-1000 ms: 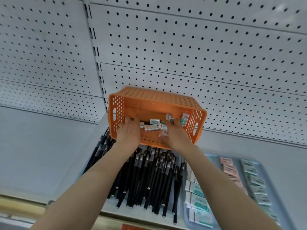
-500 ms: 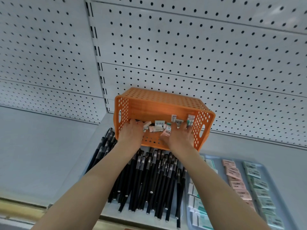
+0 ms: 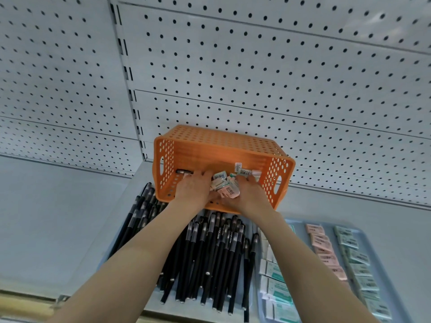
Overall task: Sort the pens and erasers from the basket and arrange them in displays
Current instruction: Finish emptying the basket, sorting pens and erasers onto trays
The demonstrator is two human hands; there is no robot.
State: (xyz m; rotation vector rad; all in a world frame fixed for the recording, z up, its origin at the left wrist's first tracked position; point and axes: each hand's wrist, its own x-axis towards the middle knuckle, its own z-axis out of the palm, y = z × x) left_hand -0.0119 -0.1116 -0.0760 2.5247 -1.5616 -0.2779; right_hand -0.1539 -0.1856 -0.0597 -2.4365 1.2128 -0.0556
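You are reaching into the orange basket [image 3: 219, 145] at the back of the shelf [image 3: 354, 206], your right hand [image 3: 250, 198] curling round loose erasers [image 3: 222, 183] and your left hand [image 3: 192, 188] gripping I cannot tell what, and the erasers are looking light, stiff and slick-wrapped, best pinched across their flat faces.

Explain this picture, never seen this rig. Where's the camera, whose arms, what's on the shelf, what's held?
There is no machine here. A person works with bare hands, and the single picture comes from a wide-angle camera on their head, so the arms reach in from below. The orange basket is tipped with its opening toward the camera, against a white pegboard. The left hand and right hand are both inside it, on a pile of wrapped erasers. Whether either hand actually grips any is unclear. On the shelf below lie black pens, and beside them a blue tray with sorted erasers in rows.
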